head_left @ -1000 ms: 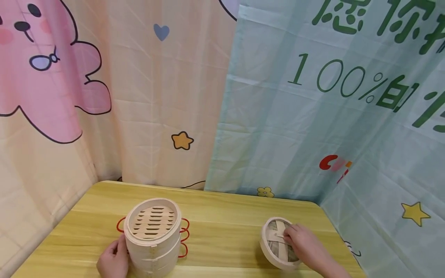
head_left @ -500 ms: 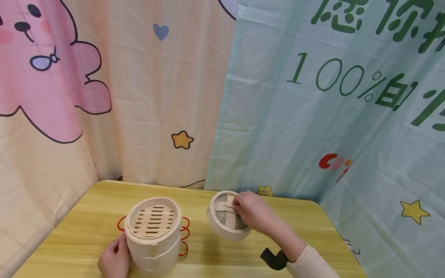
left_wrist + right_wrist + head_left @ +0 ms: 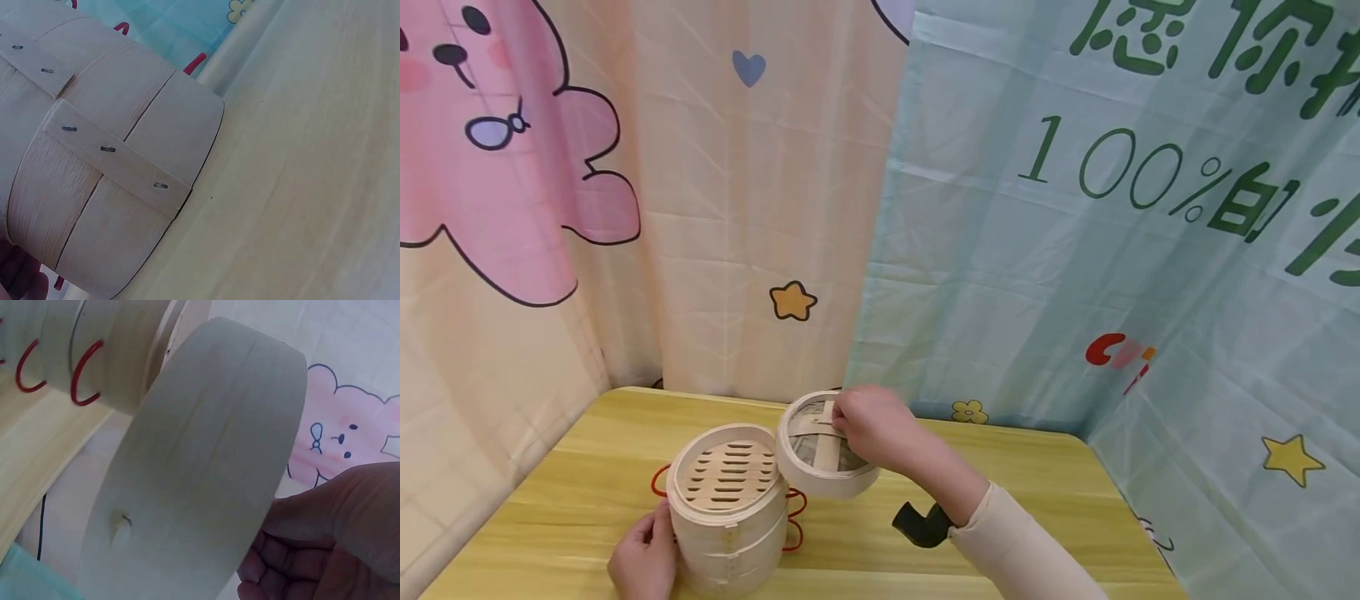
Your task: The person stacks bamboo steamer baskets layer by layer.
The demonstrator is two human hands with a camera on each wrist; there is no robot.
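A stack of bamboo steamer baskets (image 3: pixel 726 533) with red side handles stands at the front left of the table, its slatted top tier (image 3: pixel 732 477) uncovered. My left hand (image 3: pixel 643 554) holds the stack's left side, the thumb against the wall and the fingers curled; in the left wrist view only a few fingers (image 3: pixel 22 275) show, near a red handle. My right hand (image 3: pixel 880 425) pinches the woven strap of the round steamer lid (image 3: pixel 827 483), which is raised, tilted, and overlaps the stack's right rim. In the right wrist view the lid's side wall (image 3: pixel 187 456) fills the middle.
The wooden table (image 3: pixel 1045 500) ends at a back edge against the hanging curtains (image 3: pixel 760 208). A black wrist-camera mount (image 3: pixel 921 525) juts from the right wrist, low over the table. Red handles (image 3: pixel 795 533) stick out on the stack's right side.
My right hand has carried the lid from the table's right side leftward and up to the stack's right rim. The left hand and the stack have stayed put.
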